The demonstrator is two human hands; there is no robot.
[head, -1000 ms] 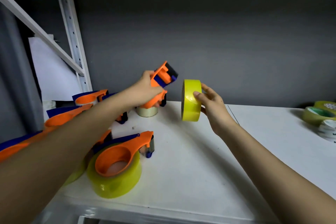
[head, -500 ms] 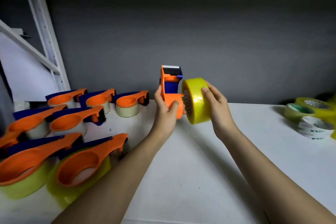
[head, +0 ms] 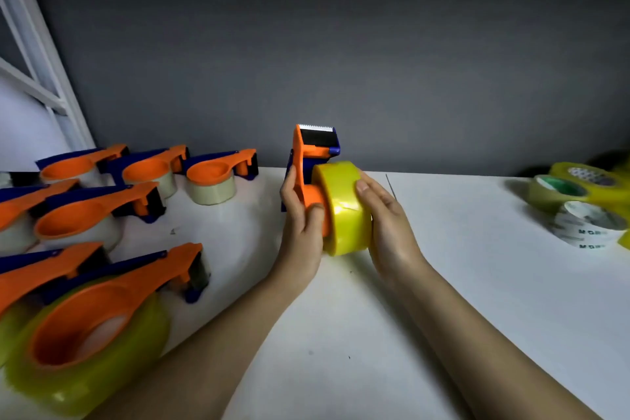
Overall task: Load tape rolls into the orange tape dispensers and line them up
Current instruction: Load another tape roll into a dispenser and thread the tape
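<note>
Dark grey wall (head: 375,44) fills the upper half of the frame, and below it a white table (head: 477,300) spreads across the whole lower half. White shelf uprights (head: 41,54) slant through the upper left corner.

At the left of the frame seven loaded orange dispensers can be counted, though the edge cuts some off. Largest, in the lower left, is a dispenser on a yellow roll (head: 99,334), with a second one (head: 30,280) partly out of frame beside it. Above these sit two on pale rolls, one (head: 92,215) whole and one (head: 20,204) cropped. Along the wall stands a row of three (head: 68,167) (head: 150,170) (head: 218,170), also on pale rolls.

At mid-frame two bare forearms reach in from the bottom edge. The left hand (head: 300,215) wraps around the held orange dispenser (head: 306,164), which stands upright with its serrated cutter at the top. The right hand (head: 385,215) lies flat with fingers together against the far face of the yellow tape roll (head: 344,208), pressing it onto the dispenser's orange hub. The roll's lower edge is at the table.

At the right edge lies a cluster of spare rolls: a white printed one (head: 586,225), a greenish one (head: 555,191) and a yellow one (head: 589,181); any further ones are cropped.
</note>
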